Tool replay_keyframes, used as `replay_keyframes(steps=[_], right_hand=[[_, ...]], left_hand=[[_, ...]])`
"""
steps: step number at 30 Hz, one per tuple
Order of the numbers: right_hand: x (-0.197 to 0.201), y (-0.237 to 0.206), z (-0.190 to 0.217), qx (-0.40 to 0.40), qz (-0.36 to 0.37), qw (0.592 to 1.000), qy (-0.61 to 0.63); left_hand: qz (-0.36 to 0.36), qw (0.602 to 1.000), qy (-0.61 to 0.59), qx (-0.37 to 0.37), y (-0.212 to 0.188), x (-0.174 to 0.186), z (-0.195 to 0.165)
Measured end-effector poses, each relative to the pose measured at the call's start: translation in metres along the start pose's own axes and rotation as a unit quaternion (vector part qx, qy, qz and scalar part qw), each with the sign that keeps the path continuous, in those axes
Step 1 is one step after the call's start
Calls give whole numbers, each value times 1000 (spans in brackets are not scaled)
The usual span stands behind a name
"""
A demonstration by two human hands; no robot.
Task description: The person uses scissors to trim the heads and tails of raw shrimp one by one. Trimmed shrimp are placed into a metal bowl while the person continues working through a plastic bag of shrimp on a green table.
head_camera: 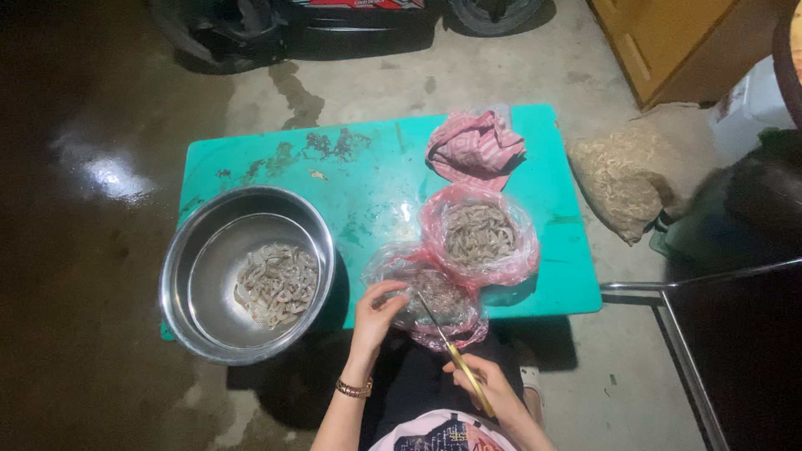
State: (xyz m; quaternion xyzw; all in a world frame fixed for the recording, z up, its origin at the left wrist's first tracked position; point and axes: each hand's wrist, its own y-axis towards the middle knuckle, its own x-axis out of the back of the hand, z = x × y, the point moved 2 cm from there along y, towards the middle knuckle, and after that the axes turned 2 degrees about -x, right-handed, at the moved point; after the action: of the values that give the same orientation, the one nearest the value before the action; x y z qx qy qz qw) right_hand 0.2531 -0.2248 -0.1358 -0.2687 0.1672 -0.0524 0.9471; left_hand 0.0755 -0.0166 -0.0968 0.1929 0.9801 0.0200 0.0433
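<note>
My left hand (378,311) reaches into an open clear-and-pink plastic bag (430,296) at the near edge of a low turquoise table (368,179), fingers pinched on something in it; what it grips is too small to tell. My right hand (486,386) holds yellow-handled scissors (447,342), blades pointing up toward that bag. Behind it stands a second pink bag full of raw shrimp (480,232). A large steel bowl (184,276) at the table's left front corner holds a pile of shrimp (277,284).
A crumpled pink plastic bag (474,146) lies at the table's back. Wet concrete floor surrounds the table. A sack (626,175) sits to the right, a metal chair frame (693,288) at near right, a wooden cabinet (668,42) and vehicle tyres behind.
</note>
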Motion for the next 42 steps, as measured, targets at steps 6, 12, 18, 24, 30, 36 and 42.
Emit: replay_keyframes(steps=[6,12,18,24,30,36,42], right_hand=[[-11,10,3,110,-16,991,-71],[-11,17,7,93,-27,992,-86],[-11,15,11,53,-24,997,-52],[-11,20,8,17,-20,999,-25],[-14,23,10,27,-31,998,-45],[-15,26,19,-11,-75,995,-71],[-5,23,30,9,-5,1000,22]], left_hand=[[-3,977,-91,191,-6,-13,7],[19,996,-2,82,-6,-13,7],[22,995,62,81,-1,-9,1],[19,994,53,91,1,-11,2],[10,993,55,103,5,-10,10],[-7,996,46,80,9,-8,10],[-26,996,69,51,4,2,-36]])
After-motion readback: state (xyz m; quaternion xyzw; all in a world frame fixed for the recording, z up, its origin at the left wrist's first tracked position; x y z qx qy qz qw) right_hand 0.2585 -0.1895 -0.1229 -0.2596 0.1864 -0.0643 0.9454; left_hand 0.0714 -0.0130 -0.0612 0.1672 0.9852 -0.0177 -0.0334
